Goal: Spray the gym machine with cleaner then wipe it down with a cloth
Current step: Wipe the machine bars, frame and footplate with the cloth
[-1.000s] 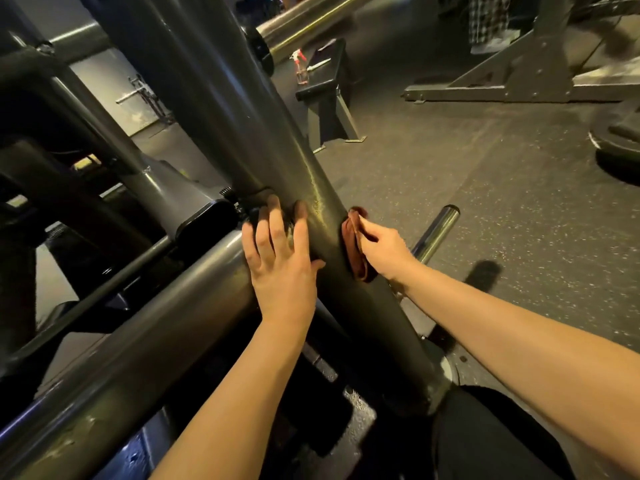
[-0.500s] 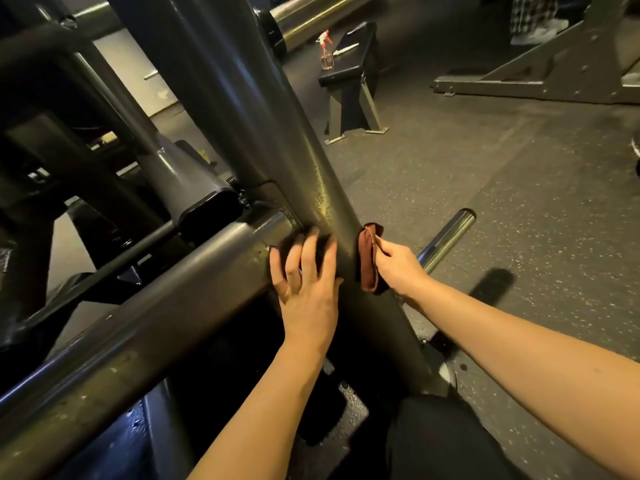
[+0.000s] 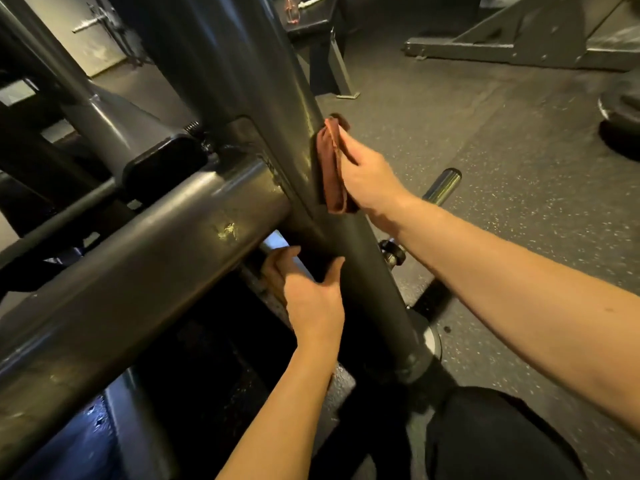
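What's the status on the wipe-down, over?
Right hand holds the cloth against the slanted frame tube. Left hand rests on the tube lower down, below the crossbar joint. Spray bottle back on the bench.

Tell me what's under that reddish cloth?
The right hand presses the cloth against the machine's slanted grey post. The patch of post beneath is covered, so its state cannot be seen.

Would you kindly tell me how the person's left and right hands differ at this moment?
The right hand holds a reddish-brown cloth against the slanted post; the left hand holds nothing. The right hand sits higher on the post; the left hand lower, below the thick crossbar. Both are on the same post.
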`<state>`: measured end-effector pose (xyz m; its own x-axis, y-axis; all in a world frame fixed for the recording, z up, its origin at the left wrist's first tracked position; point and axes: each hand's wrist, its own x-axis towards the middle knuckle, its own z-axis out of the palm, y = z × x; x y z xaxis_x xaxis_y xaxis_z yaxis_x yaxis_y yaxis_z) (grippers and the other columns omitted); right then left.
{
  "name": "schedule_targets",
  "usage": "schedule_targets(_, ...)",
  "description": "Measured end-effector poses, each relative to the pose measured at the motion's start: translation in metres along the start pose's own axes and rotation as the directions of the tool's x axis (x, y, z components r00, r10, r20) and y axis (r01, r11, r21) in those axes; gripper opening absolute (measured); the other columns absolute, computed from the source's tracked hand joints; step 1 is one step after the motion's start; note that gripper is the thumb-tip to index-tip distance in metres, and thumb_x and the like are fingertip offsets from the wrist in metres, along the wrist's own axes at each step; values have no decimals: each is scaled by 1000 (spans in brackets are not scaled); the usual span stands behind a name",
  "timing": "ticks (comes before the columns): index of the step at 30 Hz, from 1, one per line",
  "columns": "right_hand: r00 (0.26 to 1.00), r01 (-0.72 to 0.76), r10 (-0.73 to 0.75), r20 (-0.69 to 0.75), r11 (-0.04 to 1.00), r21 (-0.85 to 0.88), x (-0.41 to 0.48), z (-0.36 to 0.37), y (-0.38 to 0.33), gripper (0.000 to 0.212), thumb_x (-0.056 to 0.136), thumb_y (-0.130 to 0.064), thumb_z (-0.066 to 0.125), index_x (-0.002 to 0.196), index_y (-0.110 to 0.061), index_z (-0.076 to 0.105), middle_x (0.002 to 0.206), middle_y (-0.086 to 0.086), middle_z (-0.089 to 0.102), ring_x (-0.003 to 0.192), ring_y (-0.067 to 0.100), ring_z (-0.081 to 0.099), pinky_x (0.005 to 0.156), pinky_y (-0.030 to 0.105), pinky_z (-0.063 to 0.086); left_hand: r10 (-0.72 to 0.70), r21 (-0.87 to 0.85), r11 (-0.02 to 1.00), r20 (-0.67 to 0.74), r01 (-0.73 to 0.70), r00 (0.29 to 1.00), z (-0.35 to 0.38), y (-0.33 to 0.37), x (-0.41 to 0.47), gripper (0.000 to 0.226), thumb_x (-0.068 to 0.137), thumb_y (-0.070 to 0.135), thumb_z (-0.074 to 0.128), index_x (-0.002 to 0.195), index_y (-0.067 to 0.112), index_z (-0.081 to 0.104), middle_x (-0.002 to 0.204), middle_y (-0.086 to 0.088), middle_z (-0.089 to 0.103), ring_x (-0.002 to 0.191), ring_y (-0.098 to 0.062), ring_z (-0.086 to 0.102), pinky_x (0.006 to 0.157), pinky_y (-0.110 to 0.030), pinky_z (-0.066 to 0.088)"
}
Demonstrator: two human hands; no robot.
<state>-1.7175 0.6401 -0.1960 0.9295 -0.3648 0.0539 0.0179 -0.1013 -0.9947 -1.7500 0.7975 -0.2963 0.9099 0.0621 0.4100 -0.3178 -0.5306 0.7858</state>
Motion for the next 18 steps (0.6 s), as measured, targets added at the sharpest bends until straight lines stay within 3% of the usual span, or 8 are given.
schedule_targets(2,999,27,-27,-19,1000,-13,-6,5,7,52,111,-35,42,160,-27,31,156,-1,48,144,20,44,122,41,33,111,-65,992,-12,-112,994,6,-12,0,71,72,19,94,126,4,51,136,-10,43,127,-25,44,100,-51,51)
schedule_targets(4,999,30,-31,-39,999,-20,-13,9,29,51,111,-30,41,161,-24,31,157,0,47,146,20,41,122,34,29,142,-103,984,-19,-143,990,14,-27,-1,75,72,17,94,130,2,49,139,-18,42,126,-36,49,99,-52,51)
schedule_targets(9,989,9,-12,-147,1000,-19,-34,14,97,38,110,-17,41,146,-19,51,134,-1,62,127,14,54,116,31,39,211,-151,965,-30,-214,977,31,-50,-11,82,76,13,89,142,2,43,148,-26,37,136,-38,42,115,-34,37)
schedule_targets(12,975,1,-7,-223,1000,-24,-62,21,143,44,108,-9,43,151,-17,46,144,-3,56,135,9,46,118,22,32,240,-187,954,-3,-236,971,38,-67,-20,84,77,3,82,149,3,40,156,-21,30,144,-37,33,118,-41,34)
schedule_targets(15,968,-68,50,-245,995,-68,-95,28,197,59,103,-1,42,158,-21,35,158,-4,42,149,7,32,128,33,19,219,-157,965,43,-210,975,46,-89,-39,91,78,11,86,155,12,38,158,-5,26,149,-25,25,122,-41,28)
schedule_targets(17,942,-202,145,-303,965,-165,-111,31,226,61,103,-7,38,159,-32,35,155,1,44,146,16,36,128,41,21,147,-173,977,126,-124,981,50,-101,-56,96,80,13,86,158,27,31,159,3,20,151,-23,21,123,-33,26)
schedule_targets(18,926,-260,191,-326,949,-180,-115,30,231,58,104,-11,37,158,-35,37,150,3,48,141,20,40,125,41,25,100,-188,980,168,-68,981,53,-106,-63,98,81,13,86,157,36,29,159,10,18,152,-23,21,123,-35,27)
